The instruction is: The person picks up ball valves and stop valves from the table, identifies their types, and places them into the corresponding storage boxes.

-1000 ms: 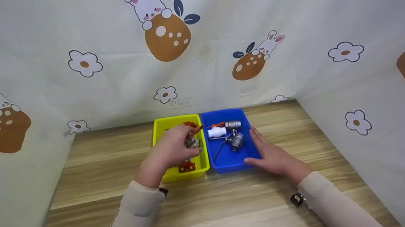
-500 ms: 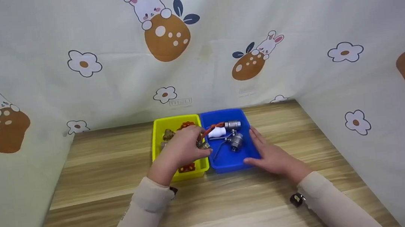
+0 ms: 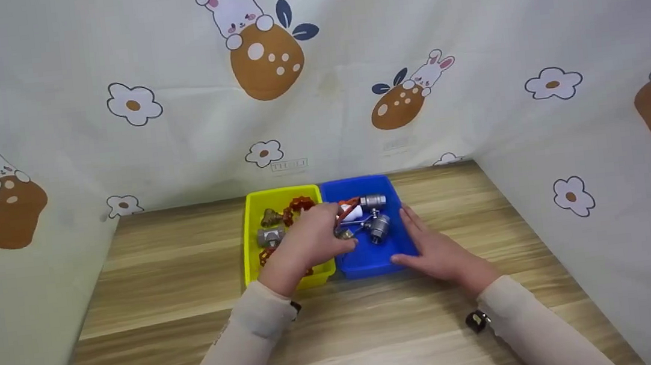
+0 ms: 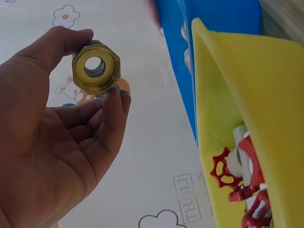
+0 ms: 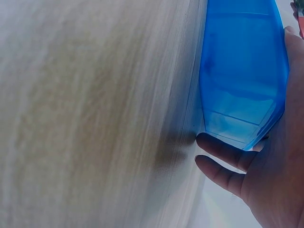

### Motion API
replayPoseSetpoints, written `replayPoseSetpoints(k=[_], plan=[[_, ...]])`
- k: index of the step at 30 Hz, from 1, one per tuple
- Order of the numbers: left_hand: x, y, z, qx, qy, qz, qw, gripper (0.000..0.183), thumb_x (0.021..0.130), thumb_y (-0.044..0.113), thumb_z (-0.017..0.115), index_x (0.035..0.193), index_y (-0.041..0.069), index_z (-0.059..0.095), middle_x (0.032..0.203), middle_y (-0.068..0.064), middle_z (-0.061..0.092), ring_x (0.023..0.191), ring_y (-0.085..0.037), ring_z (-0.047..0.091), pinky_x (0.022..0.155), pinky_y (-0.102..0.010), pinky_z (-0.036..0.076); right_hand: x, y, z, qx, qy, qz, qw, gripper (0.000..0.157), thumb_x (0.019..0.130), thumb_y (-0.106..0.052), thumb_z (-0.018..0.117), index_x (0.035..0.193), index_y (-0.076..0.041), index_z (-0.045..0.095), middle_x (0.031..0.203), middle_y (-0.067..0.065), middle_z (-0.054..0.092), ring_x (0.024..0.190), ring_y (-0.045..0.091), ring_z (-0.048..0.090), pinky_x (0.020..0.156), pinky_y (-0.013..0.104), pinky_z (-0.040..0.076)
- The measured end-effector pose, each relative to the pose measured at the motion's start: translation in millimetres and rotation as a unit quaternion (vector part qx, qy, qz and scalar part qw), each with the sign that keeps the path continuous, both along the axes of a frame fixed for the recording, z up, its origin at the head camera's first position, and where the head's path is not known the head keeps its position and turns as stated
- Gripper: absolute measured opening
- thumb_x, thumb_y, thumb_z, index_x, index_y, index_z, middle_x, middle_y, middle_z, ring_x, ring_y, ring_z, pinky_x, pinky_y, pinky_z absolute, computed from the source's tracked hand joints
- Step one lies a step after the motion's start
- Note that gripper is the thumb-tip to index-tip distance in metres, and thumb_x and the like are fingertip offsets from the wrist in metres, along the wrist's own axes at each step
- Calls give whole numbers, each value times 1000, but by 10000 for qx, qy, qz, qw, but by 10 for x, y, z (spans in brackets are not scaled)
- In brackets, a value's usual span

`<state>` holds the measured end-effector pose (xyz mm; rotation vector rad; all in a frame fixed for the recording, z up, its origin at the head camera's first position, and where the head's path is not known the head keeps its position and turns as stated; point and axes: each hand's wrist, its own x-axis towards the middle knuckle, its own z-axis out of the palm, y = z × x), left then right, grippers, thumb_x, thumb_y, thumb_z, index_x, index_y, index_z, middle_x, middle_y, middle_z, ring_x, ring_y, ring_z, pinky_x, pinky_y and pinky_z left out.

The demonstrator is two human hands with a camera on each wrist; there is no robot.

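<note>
My left hand (image 3: 314, 233) is over the left part of the blue bin (image 3: 371, 268), close to the wall it shares with the yellow bin (image 3: 311, 280). Thumb and fingers pinch a brass ball valve (image 4: 97, 84), whose hexagonal open end faces the left wrist camera. Its red lever points up and right in the head view. Beneath and beside it in the blue bin lie a white valve (image 3: 353, 213) and metal ball valves (image 3: 380, 229). My right hand (image 3: 439, 252) rests against the blue bin's right side, fingers extended along the outer wall and thumb at the front rim.
The yellow bin holds several valves with red wheel handles (image 3: 301, 203), a brass valve (image 3: 270, 217) and a grey metal valve (image 3: 271, 236). Both bins stand side by side on a wooden table (image 3: 176, 258), near a patterned cloth (image 3: 187, 136) behind.
My left hand has lifted the ball valve from the yellow bin and carried it right, over into the blue bin. More valves in the yellow bin are uncovered. My right hand stays put.
</note>
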<state>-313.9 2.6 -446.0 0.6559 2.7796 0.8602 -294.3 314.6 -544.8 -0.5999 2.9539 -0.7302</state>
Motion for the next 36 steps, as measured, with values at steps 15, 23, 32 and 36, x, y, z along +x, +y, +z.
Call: replayPoseSetpoints(k=[15,23,32,36], plan=[[-39,327,-140,29,136,98,9999,75,92,36,92,152,4,60,147,-13,68,126,-28,68,115,-49,53,6,-6,2,70,-143,-104,9998,110,104,-58,71,179,-11,6,187,7,1,147,53,52,118,66,45],[-49,461,-191,-38,285,198,9994,74,91,37,92,150,3,62,141,-14,70,122,-29,69,114,-49,55,-8,12,-20,26,-36,-15,10000,110,105,-58,71,178,-7,7,186,11,3,151,52,47,120,64,44],[-67,537,-277,-132,314,309,9989,65,91,34,92,140,-1,67,130,-15,74,108,-29,70,106,-47,59,2,9,-11,-14,-130,-113,9999,110,104,-58,72,179,-12,6,187,6,2,154,51,44,122,65,41],[-69,565,-306,-273,323,316,9986,62,91,36,92,135,-2,70,125,-15,74,104,-29,69,104,-46,59,11,3,-8,-13,-113,-93,9999,110,104,-58,71,179,-12,6,187,7,1,151,52,48,120,66,43]])
